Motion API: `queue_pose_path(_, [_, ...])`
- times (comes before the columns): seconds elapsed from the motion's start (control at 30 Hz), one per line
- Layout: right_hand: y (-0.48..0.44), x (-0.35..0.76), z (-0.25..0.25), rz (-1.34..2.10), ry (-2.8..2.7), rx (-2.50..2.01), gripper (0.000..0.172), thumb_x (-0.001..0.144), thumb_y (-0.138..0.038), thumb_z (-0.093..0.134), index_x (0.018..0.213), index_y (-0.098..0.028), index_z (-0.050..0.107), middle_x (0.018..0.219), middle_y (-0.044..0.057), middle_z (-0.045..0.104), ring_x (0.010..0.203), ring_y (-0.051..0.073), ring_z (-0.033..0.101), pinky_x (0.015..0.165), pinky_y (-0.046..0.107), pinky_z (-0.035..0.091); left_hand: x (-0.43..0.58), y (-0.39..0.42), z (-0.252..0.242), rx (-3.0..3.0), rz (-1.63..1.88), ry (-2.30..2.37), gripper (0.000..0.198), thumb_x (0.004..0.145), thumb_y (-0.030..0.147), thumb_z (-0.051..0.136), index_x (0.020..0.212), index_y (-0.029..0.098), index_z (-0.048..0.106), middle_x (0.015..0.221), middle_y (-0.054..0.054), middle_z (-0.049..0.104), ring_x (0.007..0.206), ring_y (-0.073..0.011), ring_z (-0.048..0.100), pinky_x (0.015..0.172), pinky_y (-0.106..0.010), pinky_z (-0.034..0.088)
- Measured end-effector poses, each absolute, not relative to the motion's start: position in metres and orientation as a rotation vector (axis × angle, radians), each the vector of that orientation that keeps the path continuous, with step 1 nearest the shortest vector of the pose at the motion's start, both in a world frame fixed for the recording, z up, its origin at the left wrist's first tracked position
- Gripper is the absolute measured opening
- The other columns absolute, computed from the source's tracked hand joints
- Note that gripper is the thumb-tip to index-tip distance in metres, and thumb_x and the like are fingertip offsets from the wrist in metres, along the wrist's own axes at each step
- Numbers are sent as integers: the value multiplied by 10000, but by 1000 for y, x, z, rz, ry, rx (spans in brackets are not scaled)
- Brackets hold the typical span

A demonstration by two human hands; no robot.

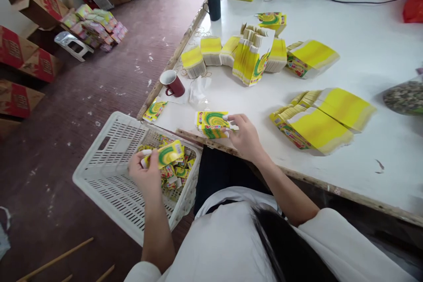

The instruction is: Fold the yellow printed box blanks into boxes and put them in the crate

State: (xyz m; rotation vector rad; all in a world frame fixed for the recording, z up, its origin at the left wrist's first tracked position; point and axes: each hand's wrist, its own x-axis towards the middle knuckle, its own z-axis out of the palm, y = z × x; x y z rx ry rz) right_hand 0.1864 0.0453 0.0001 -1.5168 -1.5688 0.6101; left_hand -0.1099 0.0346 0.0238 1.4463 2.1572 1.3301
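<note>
1. The room has a dark red floor (82, 97), marked with white spots. Brown cardboard boxes (20, 53) stand along the far wall.
2. A large white table (363, 22) with a rough wooden edge fills the right side, and the person sits close against its near edge.
3. A white plastic basket (109, 145) stands on the floor just beside the table corner, at the person's left. It seems to stand low and near so that the left arm reaches it without stretching.
4. Fanned piles of flat yellow cartons (324, 119) lie on the table to the right of the person. I think they are spread so that single pieces come off easily.
5. Further back stand tied bundles (251, 55) of the same printed cartons, some upright and some lying.
6. A red mug (172, 83) and a dark mug (214, 4) stand near the left edge, apart from the paper.
7. The right hand (246, 139) rests at the near edge with its fingers curled around a stack of flat cartons (211, 124), pressing it on the table.
8. The left hand (145, 174) is over the basket and closed on one small carton (167, 153), thumb below and fingers above. It is just over the loose cartons (175, 172) inside.
</note>
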Motion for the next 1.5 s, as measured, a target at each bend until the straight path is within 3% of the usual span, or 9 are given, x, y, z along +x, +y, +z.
queue_pose_path(0.13, [63, 188, 0, 444, -1742, -1932, 187, 869, -186, 674, 1049, -135, 678, 1102, 183, 637, 1033, 340, 576, 907, 456, 461, -150, 39, 10, 1567, 1282, 2415, 480, 630, 431, 781, 993, 179, 595, 991, -28, 476, 884, -202, 511, 943, -457, 481])
queue_pose_path(0.43, [65, 180, -5, 469, -1712, -1817, 233, 800, -98, 629, 994, -192, 540, 989, 145, 638, 924, 318, 565, 817, 425, 435, -62, 28, -10, 1214, 1174, 1622, 513, 687, 491, 819, 1064, 204, 621, 1037, -59, 629, 951, -176, 619, 854, -310, 527])
queue_pose_path(0.7, [18, 145, 10, 1234, -1515, -1178, 283, 791, -189, 623, 949, -246, 395, 805, -27, 538, 651, 151, 516, 606, 270, 407, 2, 21, 8, 889, 1416, 1002, 728, 632, 866, 656, 1048, 269, 661, 1104, -90, 675, 1140, -289, 627, 957, -411, 546])
queue_pose_path(0.9, [-3, 116, 8, 1339, -1377, -1025, 574, 726, -250, 799, 1148, -229, 410, 931, -6, 575, 763, 152, 545, 680, 279, 452, 10, 28, 23, 833, 1516, 1181, 653, 760, 879, 493, 828, 243, 624, 731, -20, 580, 809, -200, 634, 766, -304, 561])
queue_pose_path(1.07, [4, 128, 8, 1332, -1387, -1063, 495, 759, -262, 803, 1143, -220, 494, 834, -43, 542, 697, 127, 502, 622, 242, 426, 7, 25, 13, 882, 1309, 1260, 902, 557, 1042, 404, 901, 252, 667, 854, -59, 693, 856, -247, 681, 714, -342, 576])
queue_pose_path(1.2, [8, 143, 14, 1278, -1400, -999, 333, 853, -353, 719, 1086, -204, 532, 814, -32, 524, 689, 130, 482, 639, 258, 440, -7, 19, 7, 932, 1281, 1244, 634, 571, 731, 816, 966, 250, 695, 918, -39, 729, 876, -220, 698, 775, -322, 571])
queue_pose_path(1.3, [9, 146, 16, 1229, -1449, -1015, 154, 902, -320, 627, 988, -202, 578, 795, -17, 564, 668, 132, 490, 616, 258, 424, -13, 18, 4, 956, 1372, 1290, 407, 647, 480, 882, 900, 216, 704, 864, 0, 731, 821, -165, 693, 810, -284, 556])
queue_pose_path(1.37, [11, 148, 15, 1159, -1485, -1065, 57, 901, -254, 591, 884, -205, 614, 767, -7, 603, 667, 141, 516, 617, 265, 423, -14, 18, 4, 985, 1392, 1319, 330, 692, 447, 863, 853, 201, 713, 837, 1, 738, 819, -168, 696, 843, -306, 560])
queue_pose_path(1.5, [17, 164, 12, 955, -1572, -1070, 228, 890, -120, 528, 966, -221, 718, 842, 29, 678, 752, 172, 605, 687, 292, 478, -27, 24, 14, 970, 1350, 1273, 439, 716, 615, 799, 877, 212, 733, 886, -38, 764, 906, -213, 724, 901, -359, 569])
